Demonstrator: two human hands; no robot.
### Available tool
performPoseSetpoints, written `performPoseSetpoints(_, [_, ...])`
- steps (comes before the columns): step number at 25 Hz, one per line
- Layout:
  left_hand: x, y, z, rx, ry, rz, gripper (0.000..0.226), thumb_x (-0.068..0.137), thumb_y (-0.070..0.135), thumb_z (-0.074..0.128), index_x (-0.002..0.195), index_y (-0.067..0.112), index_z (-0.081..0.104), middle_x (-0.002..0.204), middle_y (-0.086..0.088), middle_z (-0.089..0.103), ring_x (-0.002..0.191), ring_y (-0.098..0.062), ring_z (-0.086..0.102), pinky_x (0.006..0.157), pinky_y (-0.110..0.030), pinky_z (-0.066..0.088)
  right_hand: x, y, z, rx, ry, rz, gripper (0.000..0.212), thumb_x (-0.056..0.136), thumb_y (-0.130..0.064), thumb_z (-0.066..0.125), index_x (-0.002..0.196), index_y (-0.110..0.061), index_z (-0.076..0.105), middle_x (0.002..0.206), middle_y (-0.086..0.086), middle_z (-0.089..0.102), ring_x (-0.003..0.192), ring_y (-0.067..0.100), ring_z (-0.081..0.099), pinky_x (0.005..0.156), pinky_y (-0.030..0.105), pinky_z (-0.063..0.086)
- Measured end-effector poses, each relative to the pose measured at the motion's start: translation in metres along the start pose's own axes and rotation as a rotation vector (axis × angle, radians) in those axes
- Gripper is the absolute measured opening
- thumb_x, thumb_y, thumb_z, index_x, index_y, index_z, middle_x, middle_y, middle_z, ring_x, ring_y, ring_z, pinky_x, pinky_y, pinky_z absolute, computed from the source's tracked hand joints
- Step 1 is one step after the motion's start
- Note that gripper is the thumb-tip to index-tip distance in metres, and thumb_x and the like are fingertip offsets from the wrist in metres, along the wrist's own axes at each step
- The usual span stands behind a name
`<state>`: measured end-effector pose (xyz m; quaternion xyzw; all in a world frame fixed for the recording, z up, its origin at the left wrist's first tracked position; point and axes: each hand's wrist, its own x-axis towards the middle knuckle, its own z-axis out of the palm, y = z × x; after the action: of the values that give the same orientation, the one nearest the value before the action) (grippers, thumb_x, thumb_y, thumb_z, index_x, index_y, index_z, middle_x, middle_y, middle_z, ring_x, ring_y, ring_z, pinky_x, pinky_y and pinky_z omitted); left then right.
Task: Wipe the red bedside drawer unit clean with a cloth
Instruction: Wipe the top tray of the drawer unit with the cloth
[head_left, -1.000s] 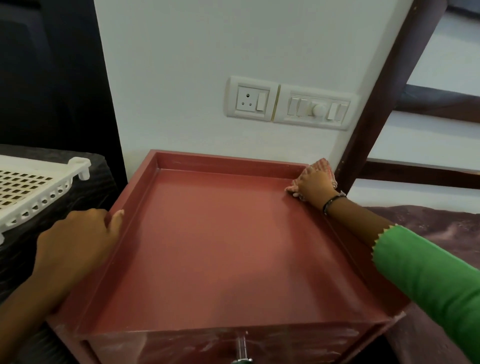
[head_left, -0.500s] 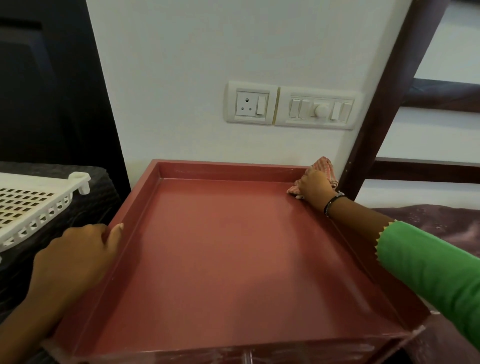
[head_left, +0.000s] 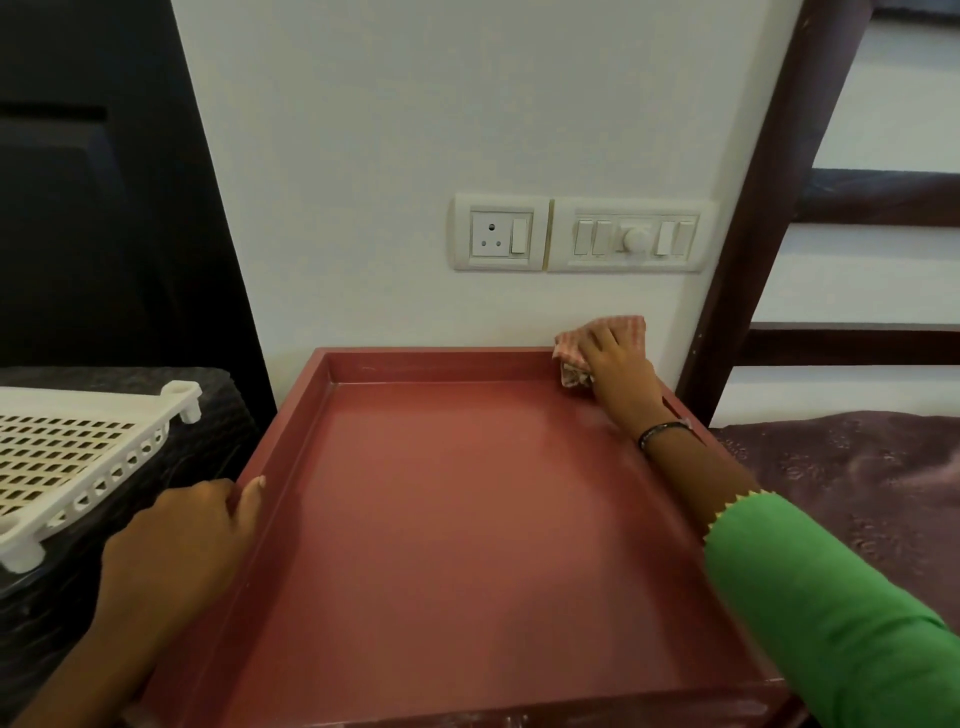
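**Cloth at the back corner, most of the top looking clean**

The right hand (head_left: 615, 371) sits in the upper right of the frame, fingers closed down over a bunched pink-checked cloth (head_left: 576, 353), pressing it onto the back rim of the red drawer unit (head_left: 457, 519) right where rim meets wall. The cloth hangs partly over the rim's inner face, so this looks like edge and corner work. A dark bracelet (head_left: 665, 431) circles that wrist, and a green sleeve (head_left: 831, 613) fills the lower right.

Down at the lower left, the left hand (head_left: 182, 540) is curled over the unit's left rim, thumb on the top edge, bracing the piece. It holds nothing else.

The unit fills the centre of the frame, its sunken top bare. The flat surface looks smooth and largely free of marks, with a faint pale haze near the right wrist. By my reading the top is well along; the rims are in progress. The front edge at the bottom of the frame shows pale smears, so the drawer front likely remains. The sides cannot be judged from here.
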<state>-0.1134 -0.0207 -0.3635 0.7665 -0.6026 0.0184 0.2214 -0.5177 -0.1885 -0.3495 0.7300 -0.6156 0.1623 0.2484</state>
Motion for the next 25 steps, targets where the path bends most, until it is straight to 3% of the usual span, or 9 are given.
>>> performPoseSetpoints(2, [0.000,0.000,0.001,0.000,-0.002,-0.006,0.047,0.098,0.049,0.032,0.086,0.020,0.066,0.065,0.005,0.053,0.057,-0.013,0.051,0.058,-0.029,0.043,0.001,-0.007,0.017,-0.042,-0.135,0.142,0.049,0.088,0.001,0.048,0.136,-0.002,0.039,0.133,0.021,0.044,0.123,0.039,0.041,0.106,0.047,0.036])
performPoseSetpoints(6, [0.000,0.000,0.001,-0.011,0.004,-0.001,0.048,0.097,0.051,0.030,0.086,0.021,0.066,0.067,0.003,0.058,0.059,-0.013,0.057,0.058,-0.028,0.045,0.015,-0.016,0.031,-0.095,-0.210,0.289,0.040,0.095,-0.009,0.042,0.135,-0.007,0.037,0.131,0.020,0.041,0.121,0.039,0.040,0.099,0.041,0.041])
performPoseSetpoints(9, [-0.002,0.003,0.001,0.011,0.029,-0.010,0.049,0.097,0.052,0.030,0.085,0.020,0.066,0.068,0.003,0.057,0.062,-0.018,0.058,0.060,-0.029,0.045,0.018,-0.006,0.032,-0.017,-0.239,0.234,0.040,0.093,-0.018,0.051,0.131,-0.011,0.043,0.131,0.017,0.043,0.119,0.041,0.040,0.103,0.047,0.036])
performPoseSetpoints(12, [-0.004,0.004,-0.001,-0.010,0.040,-0.012,0.049,0.097,0.052,0.031,0.087,0.020,0.066,0.069,0.003,0.054,0.065,-0.022,0.057,0.064,-0.032,0.046,0.019,-0.014,0.022,0.173,-0.297,0.152,0.054,0.085,-0.013,0.058,0.137,-0.016,0.043,0.134,0.013,0.045,0.118,0.040,0.045,0.102,0.048,0.039])
performPoseSetpoints(16, [-0.004,0.007,-0.004,-0.024,0.025,-0.008,0.048,0.098,0.049,0.032,0.087,0.017,0.067,0.065,0.005,0.051,0.057,-0.014,0.050,0.059,-0.030,0.043,0.031,-0.092,0.009,0.342,-0.279,-0.112,0.045,0.086,-0.017,0.058,0.131,-0.022,0.052,0.136,0.004,0.052,0.121,0.029,0.050,0.101,0.042,0.040])
performPoseSetpoints(19, [-0.008,0.010,-0.008,0.012,0.033,-0.023,0.047,0.099,0.047,0.033,0.090,0.017,0.067,0.063,0.007,0.046,0.053,-0.009,0.040,0.053,-0.027,0.031,0.036,-0.135,0.008,0.288,-0.263,-0.326,0.057,0.086,-0.003,0.054,0.138,-0.023,0.046,0.146,0.002,0.043,0.127,0.027,0.044,0.102,0.039,0.038])
performPoseSetpoints(22, [-0.010,0.012,-0.012,0.044,0.031,-0.024,0.047,0.100,0.047,0.032,0.089,0.017,0.066,0.063,0.007,0.047,0.053,-0.008,0.041,0.050,-0.026,0.028,0.036,-0.122,0.012,0.259,-0.228,-0.286,0.062,0.087,-0.002,0.051,0.141,-0.031,0.041,0.147,-0.004,0.041,0.131,0.025,0.042,0.094,0.040,0.047])
performPoseSetpoints(25, [-0.011,0.012,-0.013,0.051,0.027,-0.009,0.047,0.100,0.045,0.032,0.083,0.016,0.064,0.063,0.005,0.051,0.052,-0.007,0.046,0.046,-0.023,0.025,0.022,-0.079,0.016,0.307,-0.208,-0.154,0.057,0.088,-0.009,0.052,0.139,-0.034,0.044,0.141,-0.003,0.049,0.126,0.025,0.048,0.091,0.039,0.046])
